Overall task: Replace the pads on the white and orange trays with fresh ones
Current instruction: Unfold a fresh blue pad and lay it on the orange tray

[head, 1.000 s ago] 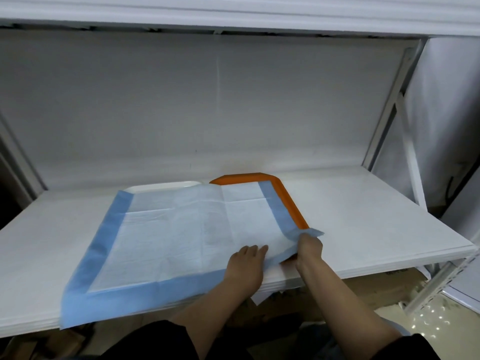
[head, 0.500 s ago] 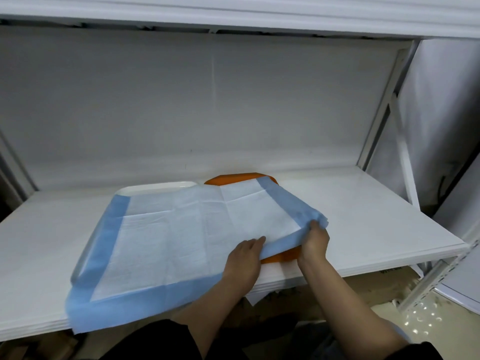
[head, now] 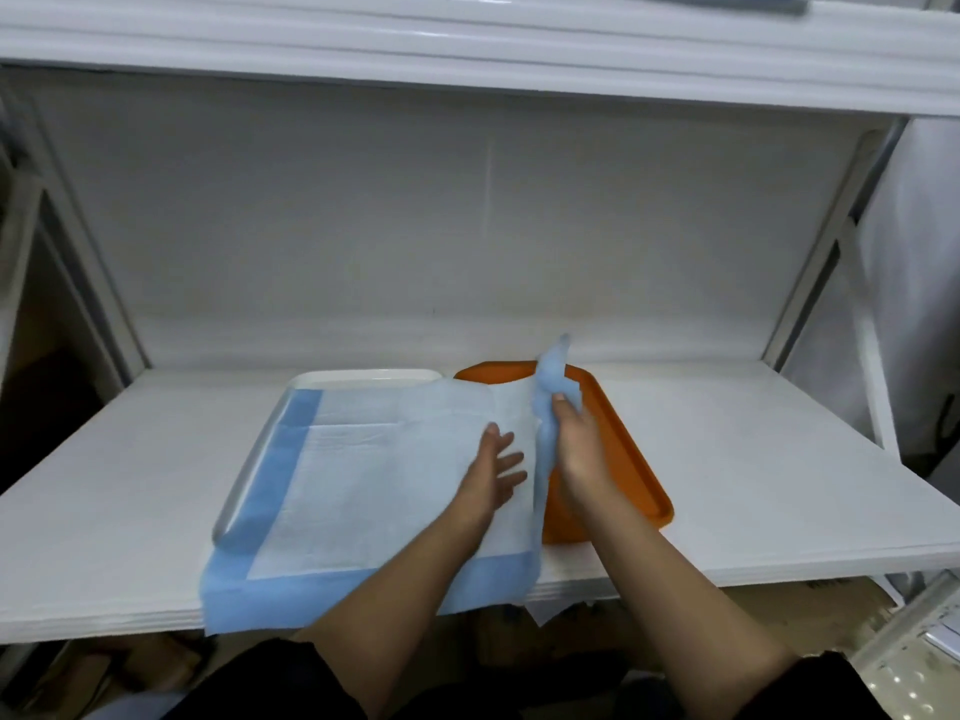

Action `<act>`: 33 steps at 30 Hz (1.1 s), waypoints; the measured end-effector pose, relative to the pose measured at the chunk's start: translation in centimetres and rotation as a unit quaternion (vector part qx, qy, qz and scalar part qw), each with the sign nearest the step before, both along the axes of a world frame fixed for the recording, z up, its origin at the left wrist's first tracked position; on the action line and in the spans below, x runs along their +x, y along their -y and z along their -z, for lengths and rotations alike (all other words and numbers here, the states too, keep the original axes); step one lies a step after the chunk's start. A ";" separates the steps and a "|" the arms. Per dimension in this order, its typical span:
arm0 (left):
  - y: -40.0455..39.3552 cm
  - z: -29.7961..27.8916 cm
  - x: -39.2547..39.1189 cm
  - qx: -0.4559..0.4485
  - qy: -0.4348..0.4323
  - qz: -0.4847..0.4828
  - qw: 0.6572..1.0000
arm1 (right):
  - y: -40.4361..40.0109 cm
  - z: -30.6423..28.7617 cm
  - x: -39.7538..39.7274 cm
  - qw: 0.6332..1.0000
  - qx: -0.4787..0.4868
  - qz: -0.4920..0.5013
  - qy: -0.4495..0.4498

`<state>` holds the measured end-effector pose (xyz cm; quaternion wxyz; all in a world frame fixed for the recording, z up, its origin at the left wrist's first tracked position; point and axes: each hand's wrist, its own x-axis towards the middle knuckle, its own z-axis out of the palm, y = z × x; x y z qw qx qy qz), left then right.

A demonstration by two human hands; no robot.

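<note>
A blue-bordered white pad [head: 363, 491] lies spread over the white tray [head: 363, 377], whose far rim and left rim show. Its front edge hangs past the shelf's front edge. The orange tray [head: 623, 459] sits right beside the white one, now mostly bare. My left hand [head: 493, 472] presses flat on the pad with fingers spread. My right hand [head: 571, 433] grips the pad's right blue edge and holds it lifted upright above the orange tray.
Both trays rest on a white shelf [head: 779, 485] with a wall behind and another shelf [head: 467, 49] close overhead. A slanted white metal brace [head: 826, 241] stands at the right. Cardboard boxes [head: 805, 600] sit below the shelf.
My right hand has pulled the pad's right edge up and leftward off the orange tray, uncovering it. My left hand has slid further onto the pad and flattened.
</note>
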<state>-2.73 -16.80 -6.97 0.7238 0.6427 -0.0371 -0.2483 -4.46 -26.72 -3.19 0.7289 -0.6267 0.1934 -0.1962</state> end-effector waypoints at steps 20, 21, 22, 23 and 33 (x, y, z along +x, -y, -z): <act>-20.8 1.6 6.7 -0.148 -0.150 -0.085 0.974 | -18.3 4.5 2.4 0.899 -0.279 -0.337 0.025; -21.5 2.0 6.8 -0.140 -0.152 -0.078 0.975 | -18.7 4.9 2.4 0.889 -0.296 -0.348 0.016; -22.1 2.3 7.0 -0.124 -0.153 -0.075 0.978 | -18.9 5.2 2.3 0.879 -0.310 -0.362 0.011; -22.7 2.6 7.2 -0.107 -0.157 -0.078 0.979 | -19.1 5.4 2.4 0.869 -0.321 -0.376 0.003; -24.4 3.2 8.4 0.220 0.025 -0.097 0.970 | -17.8 6.0 2.2 0.784 -0.437 -0.441 0.024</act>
